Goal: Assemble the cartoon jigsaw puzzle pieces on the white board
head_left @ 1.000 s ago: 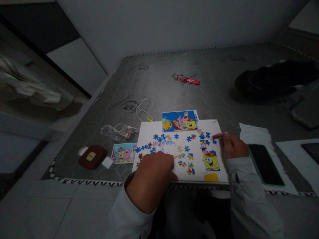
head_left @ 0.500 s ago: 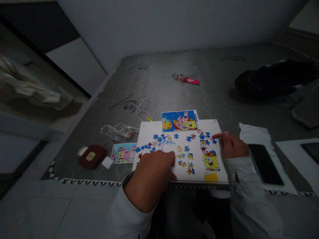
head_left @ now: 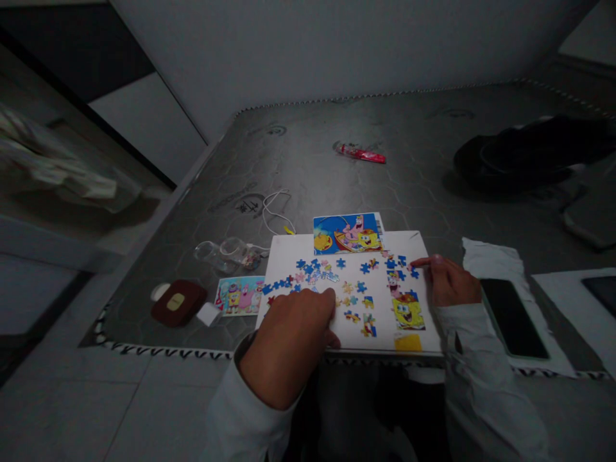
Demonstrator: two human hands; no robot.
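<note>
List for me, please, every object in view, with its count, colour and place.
cover: one, grey, across the middle
board: one, white, near middle
puzzle pieces: many, mostly blue, on the board
joined section: one, multicoloured, board's right
patch: one, yellow, board's near right
picture cards: two, multicoloured, board's far edge and left
case: one, brown, near left
block: one, white, beside the case
plastic items: several, clear, left
cord: one, white, behind the board
packet: one, red, far middle
bulky item: one, black, far right
phone: one, black-screened, right
sheets: two, white, right
flat item: one, black, right edge
bundle: one, cream, far left
left hand: one, bare, over board's near left
right hand: one, bare, board's right side
sleeves: two, pale, wrists
</note>
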